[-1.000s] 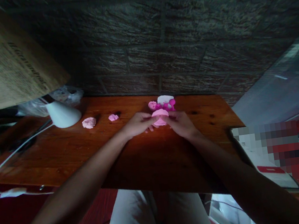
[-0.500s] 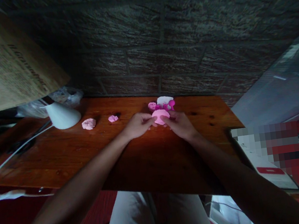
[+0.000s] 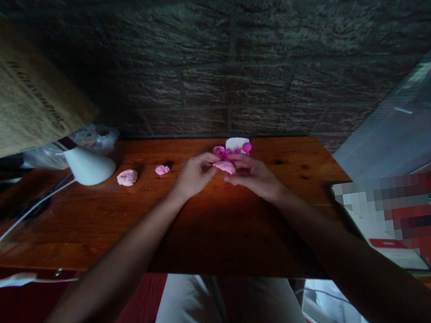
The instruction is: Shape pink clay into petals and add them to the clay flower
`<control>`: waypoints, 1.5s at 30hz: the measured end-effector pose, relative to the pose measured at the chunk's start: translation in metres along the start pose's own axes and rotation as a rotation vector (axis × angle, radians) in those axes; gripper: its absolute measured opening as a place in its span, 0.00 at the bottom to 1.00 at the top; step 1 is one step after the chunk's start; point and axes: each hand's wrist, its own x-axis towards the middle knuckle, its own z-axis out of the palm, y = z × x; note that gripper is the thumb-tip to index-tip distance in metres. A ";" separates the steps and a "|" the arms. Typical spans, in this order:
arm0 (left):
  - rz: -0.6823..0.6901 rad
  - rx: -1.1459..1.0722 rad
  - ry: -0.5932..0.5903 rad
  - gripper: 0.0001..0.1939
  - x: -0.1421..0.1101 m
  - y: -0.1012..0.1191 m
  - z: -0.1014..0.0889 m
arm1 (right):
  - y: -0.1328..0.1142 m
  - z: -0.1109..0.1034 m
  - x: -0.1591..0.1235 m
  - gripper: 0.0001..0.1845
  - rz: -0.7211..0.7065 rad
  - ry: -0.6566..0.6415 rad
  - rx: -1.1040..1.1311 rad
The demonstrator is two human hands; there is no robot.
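A flattened piece of pink modelling clay (image 3: 224,167) is tilted up on its edge above the table. My left hand (image 3: 197,175) pinches its left end between thumb and fingertips. Around the right end, my right hand (image 3: 256,175) has its thumb and fingers apart; whether they touch the clay I cannot tell. Just behind my hands lie a light pink lump (image 3: 219,150), a bright magenta plastic-looking piece (image 3: 247,148) and a white piece (image 3: 237,142), partly covered by my fingers. Two more pink clay lumps rest to the left, a larger one (image 3: 127,178) and a smaller one (image 3: 162,169).
A lamp with a white base (image 3: 91,166) and a printed paper shade (image 3: 19,86) stands at the left, its white cable (image 3: 16,214) trailing over the table edge. A brick wall (image 3: 204,78) rises behind. A tablet-like item (image 3: 394,249) lies at the right.
The pink clay has turned from facing me as a round disc to a tilted, edge-on position. My right thumb has come off its face and the right fingers have spread.
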 end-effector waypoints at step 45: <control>0.036 0.222 -0.280 0.16 -0.002 0.008 -0.004 | -0.005 -0.010 -0.003 0.07 -0.040 0.100 -0.660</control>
